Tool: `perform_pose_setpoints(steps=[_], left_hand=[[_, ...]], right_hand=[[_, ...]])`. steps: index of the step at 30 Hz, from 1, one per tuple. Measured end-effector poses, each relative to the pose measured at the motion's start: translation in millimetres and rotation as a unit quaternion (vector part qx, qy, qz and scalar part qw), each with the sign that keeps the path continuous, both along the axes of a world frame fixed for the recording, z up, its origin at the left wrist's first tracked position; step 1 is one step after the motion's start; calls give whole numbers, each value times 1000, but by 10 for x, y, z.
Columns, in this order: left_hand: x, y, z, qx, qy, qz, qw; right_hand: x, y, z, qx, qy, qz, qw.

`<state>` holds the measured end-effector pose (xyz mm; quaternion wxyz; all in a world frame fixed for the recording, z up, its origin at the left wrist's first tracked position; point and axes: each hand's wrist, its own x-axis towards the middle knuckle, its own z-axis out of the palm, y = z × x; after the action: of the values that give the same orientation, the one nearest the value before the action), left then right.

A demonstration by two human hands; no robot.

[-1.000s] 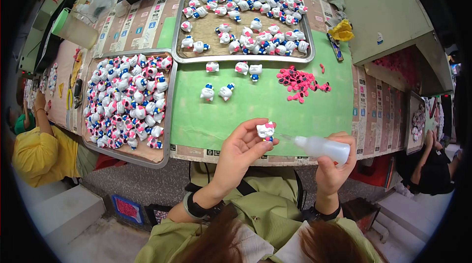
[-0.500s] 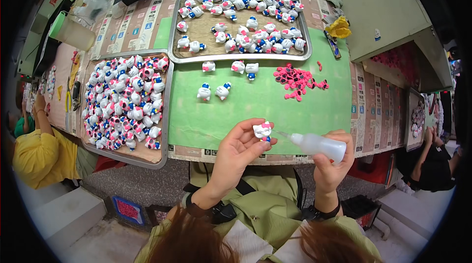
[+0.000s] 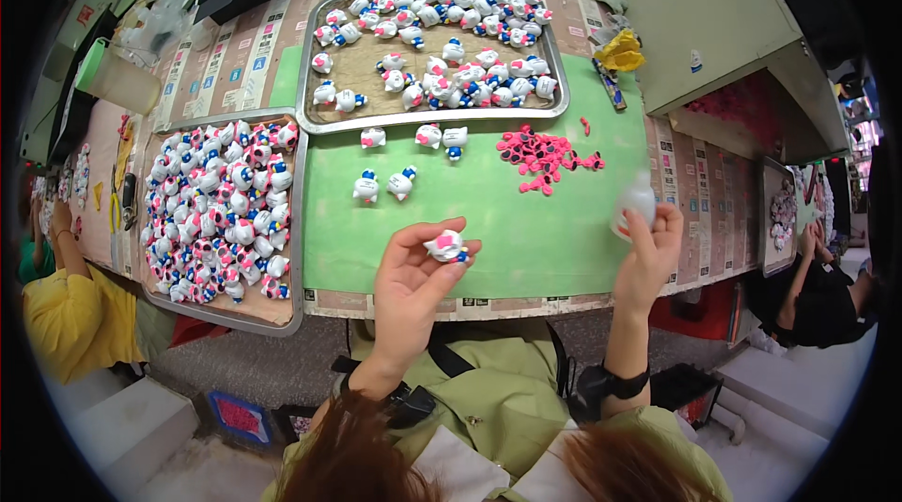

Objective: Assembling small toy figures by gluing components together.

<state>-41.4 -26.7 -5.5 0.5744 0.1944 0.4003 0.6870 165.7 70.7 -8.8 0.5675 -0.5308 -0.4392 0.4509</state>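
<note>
A small white cat figurine (image 3: 446, 246) with pink and blue parts is pinched between the thumb and fingers of my left hand (image 3: 413, 275), above the green mat (image 3: 376, 262). At the mat's right side my right hand (image 3: 649, 248) grips a translucent white squeeze bottle (image 3: 637, 206), now upright and slightly blurred. Between and beyond the hands lies a pile of small pink pieces with dark spots (image 3: 540, 156). Several loose figurines (image 3: 366, 185) rest on the mat to the left of that pile, farther away than my left hand.
Behind the mat stands a metal tray (image 3: 371, 49) partly filled with figurines; a fuller tray (image 3: 299, 248) is at the left. A grey-green cabinet (image 3: 709, 18) borders the right, near a yellow crumpled cloth (image 3: 621, 51). People sit at both sides, one in a yellow top (image 3: 70, 314).
My right hand has drawn the bottle away from the figurine to the right and turned it from sideways to upright. My left hand has tilted the figurine. The view has shifted slightly.
</note>
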Motion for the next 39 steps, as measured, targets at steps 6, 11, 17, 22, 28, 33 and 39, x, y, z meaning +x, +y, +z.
perform_pose_setpoints(steps=[6,11,17,22,28,33,39], left_hand=[[-94,-12,2,-6,-112,-2,994],[-92,23,-52,-21,-94,-11,995],[-65,-6,-18,-44,-83,-39,995],[-110,-69,-70,-59,-86,-39,994],[-107,-68,-87,-62,-87,-58,993],[-79,-77,-77,-76,-87,-58,992],[-46,-78,-79,-96,-63,-70,991]], right_hand=[[36,108,-178,112,-183,-80,973],[-81,-87,-122,212,-273,101,933],[-607,249,-46,174,-545,198,796],[-522,77,-3,170,-459,314,814],[-252,-54,104,100,-406,251,873],[-379,-105,40,140,-421,294,847],[-579,-104,-89,226,-459,282,812]])
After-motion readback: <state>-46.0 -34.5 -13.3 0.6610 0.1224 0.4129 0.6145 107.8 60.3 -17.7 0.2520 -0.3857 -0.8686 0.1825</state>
